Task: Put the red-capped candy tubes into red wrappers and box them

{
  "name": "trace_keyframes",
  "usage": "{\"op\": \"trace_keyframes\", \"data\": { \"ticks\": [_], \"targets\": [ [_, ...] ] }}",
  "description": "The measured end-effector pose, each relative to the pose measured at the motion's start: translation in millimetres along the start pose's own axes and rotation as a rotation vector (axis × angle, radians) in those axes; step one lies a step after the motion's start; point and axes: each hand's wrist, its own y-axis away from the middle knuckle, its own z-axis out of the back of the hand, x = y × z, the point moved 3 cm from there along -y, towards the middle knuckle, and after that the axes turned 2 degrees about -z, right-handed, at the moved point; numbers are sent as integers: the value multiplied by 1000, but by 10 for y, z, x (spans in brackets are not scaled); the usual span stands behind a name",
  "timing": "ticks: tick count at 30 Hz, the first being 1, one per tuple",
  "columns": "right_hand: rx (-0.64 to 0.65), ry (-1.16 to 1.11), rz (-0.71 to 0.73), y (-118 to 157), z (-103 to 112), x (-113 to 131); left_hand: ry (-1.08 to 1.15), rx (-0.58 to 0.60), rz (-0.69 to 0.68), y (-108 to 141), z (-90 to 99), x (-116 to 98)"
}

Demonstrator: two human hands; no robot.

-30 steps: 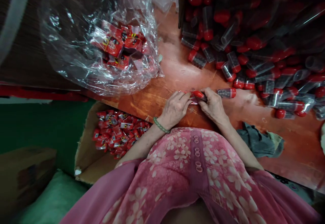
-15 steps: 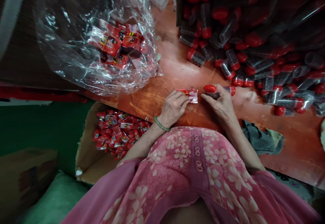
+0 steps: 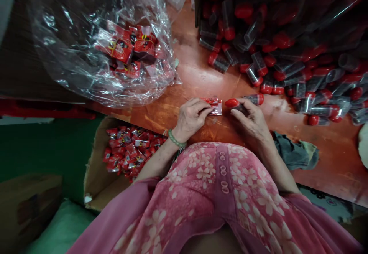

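While the head view looks down on the wooden table point(image 3: 324, 162), the left hand point(image 3: 189, 119) pinches a small red-and-clear packet point(image 3: 212, 106) near the table's near edge, and the right hand point(image 3: 251, 125) grips a red egg-shaped capsule point(image 3: 231, 103) by its dark end. The hands are apart now, a narrow gap between them, where a second ago they met around the packet. Just past the right fingers point(image 3: 245, 106) lies a clear tube point(image 3: 253, 99) with a red cap. Toward the table's far right sits a heap of red-capped tubes point(image 3: 287, 66); toward its far left, a clear plastic bag point(image 3: 57, 43) of red packets point(image 3: 123, 50). Below the near edge, a cardboard box point(image 3: 96, 177) holds more packets point(image 3: 129, 150), and a grey cloth point(image 3: 293, 152) rests on the table by the right forearm.
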Motion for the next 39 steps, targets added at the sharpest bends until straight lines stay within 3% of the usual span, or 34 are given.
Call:
{"op": "trace_keyframes", "data": {
  "ticks": [5,11,19,27,32,39],
  "targets": [
    [21,82,159,43,68,218,87,-16,-67,-20,189,-113],
    [125,172,323,101,77,434,183,-29,-147,11,222,-267],
    [282,453,248,159,100,462,233,31,-106,27,237,-282],
    [165,248,197,117,275,579,381,28,-6,21,231,-243],
    [279,253,253,113,255,642,395,50,-17,6,238,-250],
    [424,431,250,93,153,619,401,105,-56,10,236,-275]
  ]
}}
